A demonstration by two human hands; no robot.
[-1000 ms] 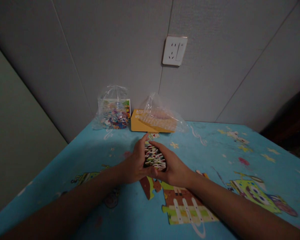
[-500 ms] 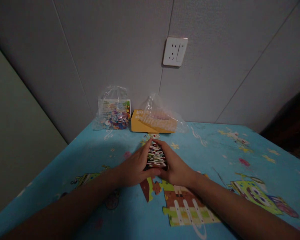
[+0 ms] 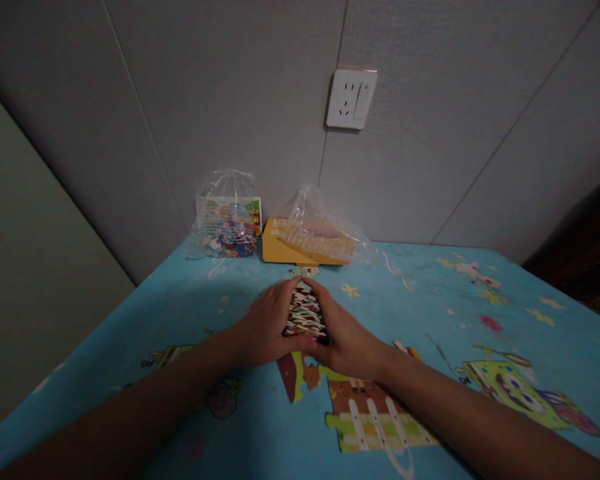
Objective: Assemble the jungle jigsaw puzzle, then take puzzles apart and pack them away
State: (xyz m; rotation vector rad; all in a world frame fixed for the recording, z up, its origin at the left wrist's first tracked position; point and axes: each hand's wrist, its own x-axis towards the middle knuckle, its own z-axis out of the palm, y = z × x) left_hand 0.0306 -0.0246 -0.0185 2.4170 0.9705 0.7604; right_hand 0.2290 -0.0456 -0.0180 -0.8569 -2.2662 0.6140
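Observation:
Between my two hands sits a stack of puzzle pieces (image 3: 305,313), its pale, layered edges facing me. My left hand (image 3: 270,327) wraps the left side of the stack, and my right hand (image 3: 347,333) wraps the right. The fingertips meet at the far end, while the thumbs come together along the near side. Just below my hands lies a partly joined puzzle section (image 3: 350,413) with a white fence on brown and green; my right forearm covers some of it. A smaller joined bit (image 3: 295,377) lies at its upper left.
Against the wall, a clear plastic bag (image 3: 225,220) holds a colourful printed sheet. Beside it is a yellow box (image 3: 285,250) with a crumpled clear bag (image 3: 330,233) over it. A cartoon-print blue cloth (image 3: 430,300) covers the table. A socket (image 3: 351,99) is on the wall.
My hands and the stack have shifted slightly to the left, and the stack's edges look more evenly squeezed together. The puzzle section on the table stays put.

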